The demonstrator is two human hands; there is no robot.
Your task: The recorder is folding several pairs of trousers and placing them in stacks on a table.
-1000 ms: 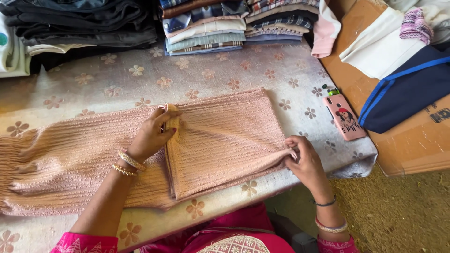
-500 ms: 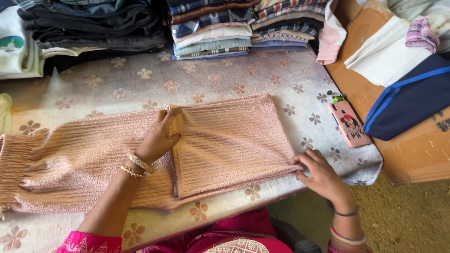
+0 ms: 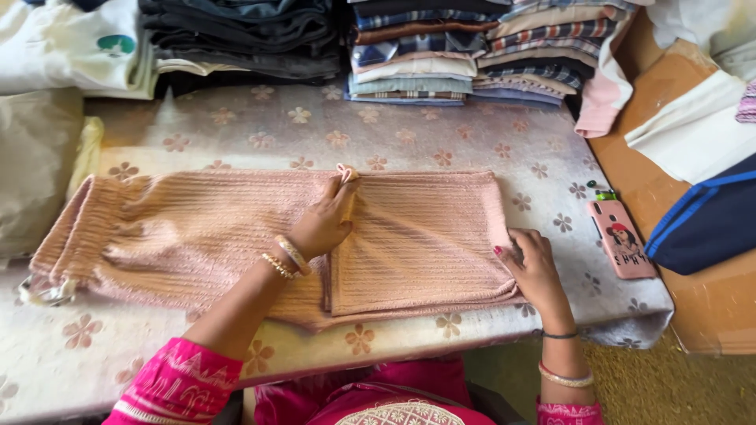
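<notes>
Presently | left hand (image 3: pixel 324 224) pinches folded pink garment (image 3: pixel 236 236) at fold | right hand (image 3: pixel 531 267) flat, fingers loose, on garment's right edge | desk (image 3: pixel 441 142) near edge.

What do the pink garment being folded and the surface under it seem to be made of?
The pink garment looks like a soft ribbed knit, matte: fine parallel ridges run across it, and it creases under the left hand and right hand. The flowered table cover looks like smooth cloth or plastic sheeting; I cannot tell which.

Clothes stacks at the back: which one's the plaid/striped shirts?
The right stack, behind the folded end of the pink garment: checked and striped folded shirts. The left stack is plain dark clothing.
</notes>
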